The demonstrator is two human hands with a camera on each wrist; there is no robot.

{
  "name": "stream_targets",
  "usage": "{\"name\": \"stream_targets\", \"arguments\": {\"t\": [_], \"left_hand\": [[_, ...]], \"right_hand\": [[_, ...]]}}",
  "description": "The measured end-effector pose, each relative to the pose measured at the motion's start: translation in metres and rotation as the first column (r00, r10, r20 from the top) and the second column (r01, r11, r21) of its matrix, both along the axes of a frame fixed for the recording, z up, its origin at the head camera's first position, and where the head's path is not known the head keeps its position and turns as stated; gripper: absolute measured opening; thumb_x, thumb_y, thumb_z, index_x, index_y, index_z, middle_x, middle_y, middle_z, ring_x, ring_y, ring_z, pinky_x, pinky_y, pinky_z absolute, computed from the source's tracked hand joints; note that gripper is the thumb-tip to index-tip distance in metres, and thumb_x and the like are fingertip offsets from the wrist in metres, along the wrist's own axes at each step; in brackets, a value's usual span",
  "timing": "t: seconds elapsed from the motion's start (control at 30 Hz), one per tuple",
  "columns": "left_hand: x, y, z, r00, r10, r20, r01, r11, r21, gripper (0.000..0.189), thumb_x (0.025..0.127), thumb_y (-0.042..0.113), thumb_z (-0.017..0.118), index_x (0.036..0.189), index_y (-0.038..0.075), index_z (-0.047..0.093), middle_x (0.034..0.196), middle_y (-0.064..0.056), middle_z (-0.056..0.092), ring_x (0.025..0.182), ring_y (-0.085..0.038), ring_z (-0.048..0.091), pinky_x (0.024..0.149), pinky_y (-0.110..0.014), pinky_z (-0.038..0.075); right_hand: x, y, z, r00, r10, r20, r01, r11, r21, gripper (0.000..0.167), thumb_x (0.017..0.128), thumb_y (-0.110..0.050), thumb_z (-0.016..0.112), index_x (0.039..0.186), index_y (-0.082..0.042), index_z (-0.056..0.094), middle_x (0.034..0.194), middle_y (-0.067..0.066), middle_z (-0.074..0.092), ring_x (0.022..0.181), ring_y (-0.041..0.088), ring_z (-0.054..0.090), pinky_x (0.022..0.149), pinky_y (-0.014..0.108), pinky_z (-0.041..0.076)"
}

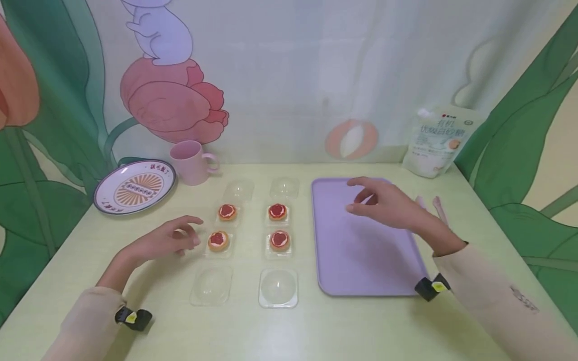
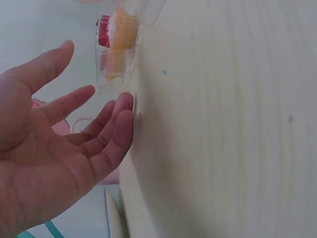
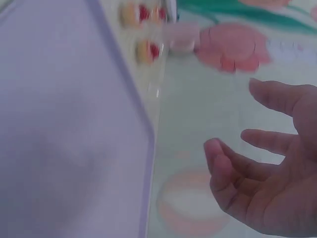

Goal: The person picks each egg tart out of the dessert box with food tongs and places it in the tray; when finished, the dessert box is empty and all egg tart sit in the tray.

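My left hand (image 1: 164, 238) hovers just left of the nearest left tart (image 1: 219, 241), its fingers loosely bent and nothing in them. In the left wrist view, a tart (image 2: 119, 30) in a clear plastic tray appears beyond the fingertips. Over the lilac tray (image 1: 343, 271) hangs my right hand (image 1: 384, 203), also holding nothing, thumb and forefinger apart. Several small red-topped tarts, among them a far right one (image 1: 277, 211) and a near right one (image 1: 279, 240), sit in clear plastic trays. Clear domed plastic pieces lie in front, left (image 1: 210, 286) and right (image 1: 278, 287).
Two more clear plastic pieces lie behind the tarts, left (image 1: 239, 190) and right (image 1: 285, 187). A patterned plate (image 1: 135, 188) and a pink mug (image 1: 189, 163) stand back left. A white pouch (image 1: 440, 143) leans back right, with pink utensils (image 1: 440, 209) beside the tray.
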State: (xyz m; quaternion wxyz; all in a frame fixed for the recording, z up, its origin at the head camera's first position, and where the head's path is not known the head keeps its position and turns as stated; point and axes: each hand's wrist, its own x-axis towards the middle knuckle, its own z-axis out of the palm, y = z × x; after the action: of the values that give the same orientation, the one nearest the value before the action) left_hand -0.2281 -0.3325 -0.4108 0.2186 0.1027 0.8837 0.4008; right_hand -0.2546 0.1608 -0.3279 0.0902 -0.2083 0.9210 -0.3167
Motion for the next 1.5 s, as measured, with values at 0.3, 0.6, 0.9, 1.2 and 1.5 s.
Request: {"name": "stream_targets", "arguments": {"t": [0.3, 0.6, 0.9, 1.2, 1.5], "left_hand": [[-0.006, 0.024, 0.014, 0.989, -0.057, -0.133, 0.048, 0.996, -0.07, 0.068, 0.093, 0.032, 0.07, 0.147, 0.004, 0.04, 0.133, -0.026, 0.052, 0.117, -0.038, 0.056, 0.089, -0.043, 0.052], [0.002, 0.021, 0.004, 0.993, -0.103, -0.053, 0.101, 0.994, -0.031, 0.087, 0.08, 0.027, 0.084, 0.149, 0.007, 0.035, 0.129, -0.022, 0.051, 0.114, -0.033, 0.055, 0.091, -0.042, 0.05], [0.002, 0.028, -0.001, 0.984, -0.125, -0.125, 0.115, 0.99, -0.083, 0.083, 0.074, 0.022, 0.088, 0.142, 0.004, 0.043, 0.118, -0.018, 0.056, 0.109, -0.033, 0.056, 0.093, -0.047, 0.049], [0.003, 0.025, -0.001, 0.99, -0.102, -0.102, 0.094, 0.992, -0.08, 0.08, 0.08, 0.022, 0.084, 0.144, 0.004, 0.04, 0.127, -0.022, 0.054, 0.111, -0.034, 0.057, 0.094, -0.047, 0.051], [0.001, 0.022, -0.001, 0.99, -0.106, -0.097, 0.1, 0.993, -0.07, 0.078, 0.083, 0.027, 0.081, 0.146, 0.007, 0.039, 0.125, -0.02, 0.055, 0.11, -0.032, 0.056, 0.092, -0.043, 0.05]], "right_hand": [[-0.011, 0.12, -0.017, 0.974, -0.216, 0.061, 0.196, 0.951, 0.238, 0.082, 0.095, -0.039, 0.065, 0.152, 0.004, 0.025, 0.122, 0.035, 0.059, 0.105, 0.044, 0.063, 0.077, 0.046, 0.054], [-0.011, 0.174, -0.053, 0.918, -0.347, 0.191, 0.241, 0.871, 0.429, 0.109, 0.087, -0.051, 0.071, 0.149, 0.017, 0.013, 0.13, 0.043, 0.043, 0.081, 0.04, 0.06, 0.065, 0.044, 0.054], [-0.02, 0.169, -0.074, 0.96, -0.272, 0.066, 0.216, 0.872, 0.44, 0.1, 0.088, -0.043, 0.071, 0.146, 0.018, 0.016, 0.136, 0.049, 0.04, 0.113, 0.063, 0.051, 0.087, 0.062, 0.048], [-0.017, 0.167, -0.081, 0.971, -0.24, 0.005, 0.218, 0.89, 0.399, 0.091, 0.089, -0.033, 0.07, 0.151, 0.003, 0.013, 0.105, 0.036, 0.063, 0.095, 0.055, 0.061, 0.077, 0.059, 0.05], [-0.015, 0.184, -0.069, 0.988, -0.029, -0.151, 0.091, 0.903, 0.419, 0.073, 0.085, 0.0, 0.066, 0.149, -0.002, 0.031, 0.111, 0.033, 0.056, 0.06, 0.024, 0.056, 0.049, 0.033, 0.043]]}}
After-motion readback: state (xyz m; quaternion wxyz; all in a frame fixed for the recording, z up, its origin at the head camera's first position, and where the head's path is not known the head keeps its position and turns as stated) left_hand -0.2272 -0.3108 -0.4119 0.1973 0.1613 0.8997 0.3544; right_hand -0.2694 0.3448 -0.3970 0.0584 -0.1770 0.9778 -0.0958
